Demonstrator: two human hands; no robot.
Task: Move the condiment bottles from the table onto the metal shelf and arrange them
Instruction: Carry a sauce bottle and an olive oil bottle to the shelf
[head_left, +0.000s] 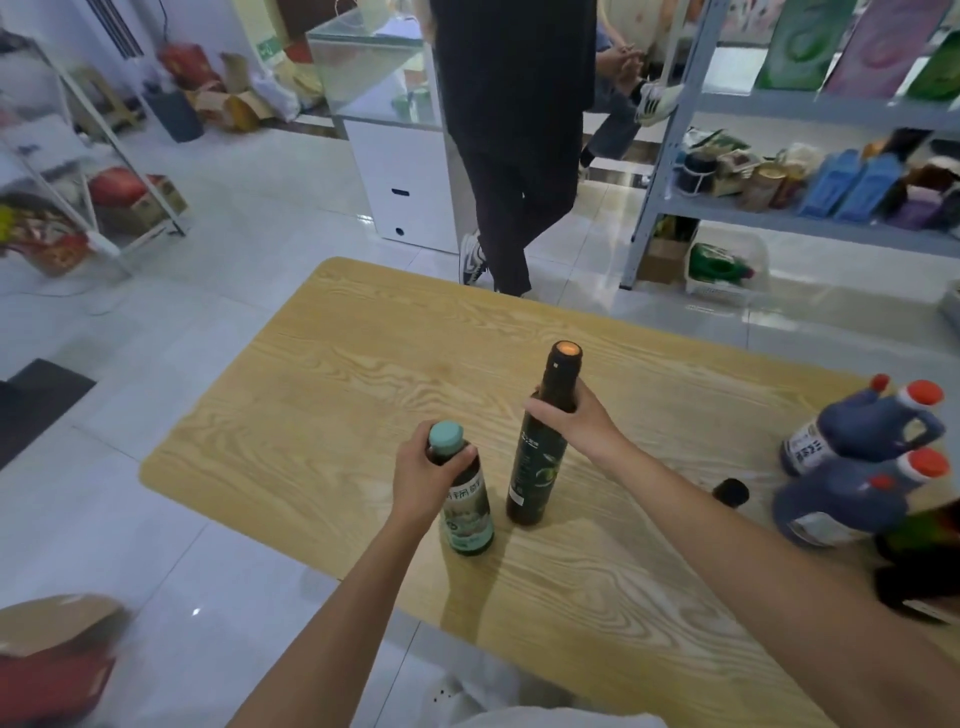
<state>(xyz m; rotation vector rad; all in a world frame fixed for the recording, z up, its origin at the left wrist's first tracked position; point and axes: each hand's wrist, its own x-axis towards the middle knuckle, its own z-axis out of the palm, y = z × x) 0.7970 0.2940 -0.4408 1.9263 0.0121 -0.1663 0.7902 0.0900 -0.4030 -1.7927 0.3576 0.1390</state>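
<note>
On the wooden table (337, 395) my left hand (423, 480) grips the neck of a short bottle with a teal cap (465, 512). My right hand (571, 421) grips the neck of a tall dark green bottle with an orange-topped cap (537, 467). Both bottles stand upright on the table, side by side. At the table's right edge stand two dark jugs with red caps (857, 467) and a small dark bottle top (731, 491). The grey metal shelf (670, 150) stands at the far right, across the floor.
A person in dark clothes (511, 156) stands beyond the table's far edge, between it and a white cabinet (410, 176). The shelf holds packets, tins and blue bags (847, 184). A white basket (722, 270) sits on the floor under it. A cardboard box (57, 654) lies at lower left.
</note>
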